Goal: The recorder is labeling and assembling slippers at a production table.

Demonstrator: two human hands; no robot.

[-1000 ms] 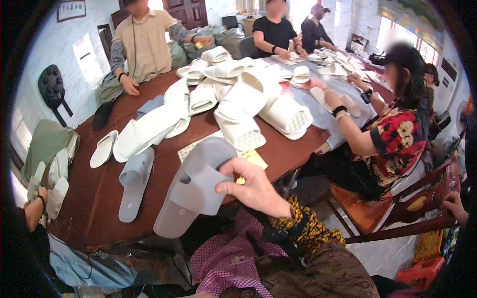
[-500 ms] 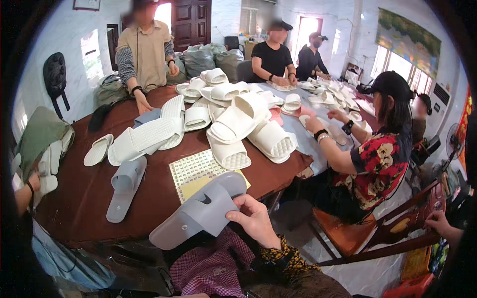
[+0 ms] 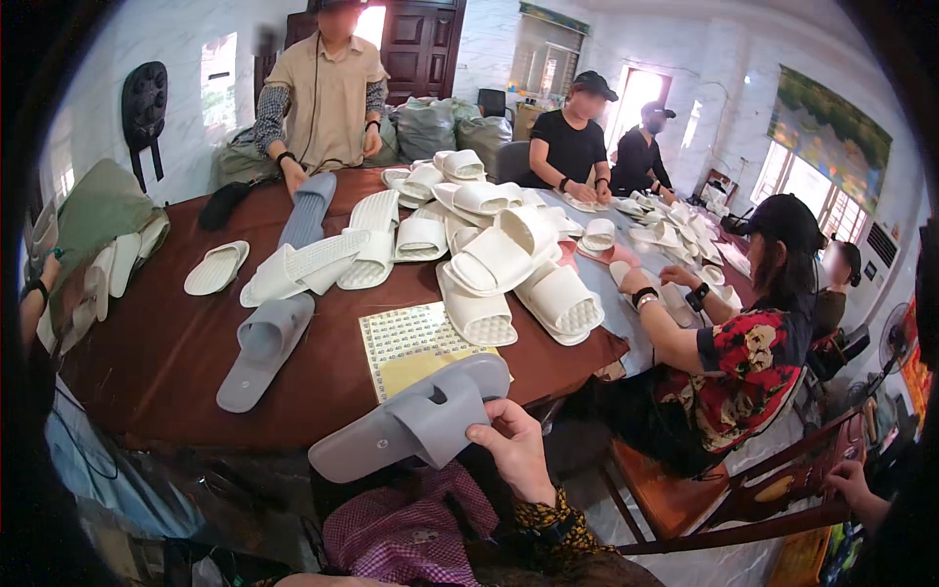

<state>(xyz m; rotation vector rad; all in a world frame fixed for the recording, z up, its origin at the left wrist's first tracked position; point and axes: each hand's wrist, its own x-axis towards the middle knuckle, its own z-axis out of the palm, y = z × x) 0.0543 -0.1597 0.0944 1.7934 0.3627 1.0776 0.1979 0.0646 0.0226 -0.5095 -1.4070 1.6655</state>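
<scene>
My right hand (image 3: 516, 452) grips a grey slide slipper (image 3: 364, 445) by the side of its strap, thumb on top and fingers underneath. The slipper is tilted in front of the table's near edge, toe end toward the upper right, with a small round mark on its heel. Partly behind it lies a sticker sheet (image 3: 403, 331) with rows of small labels and a bare yellow part. Another grey slipper (image 3: 256, 364) rests on the table to the left. My left hand is out of view; only a sliver of skin shows at the lower edge.
White slippers (image 3: 499, 249) are heaped across the brown-covered table (image 3: 156, 362). Opposite, a person in beige has a hand at a further grey slipper (image 3: 309, 207). Another person sits right, beside a wooden chair (image 3: 675, 494). Stuffed sacks (image 3: 425, 127) stand behind.
The whole view has shifted, with table things now further right. The far grey slipper by the person in beige now shows at fuller length. My right hand keeps its grip.
</scene>
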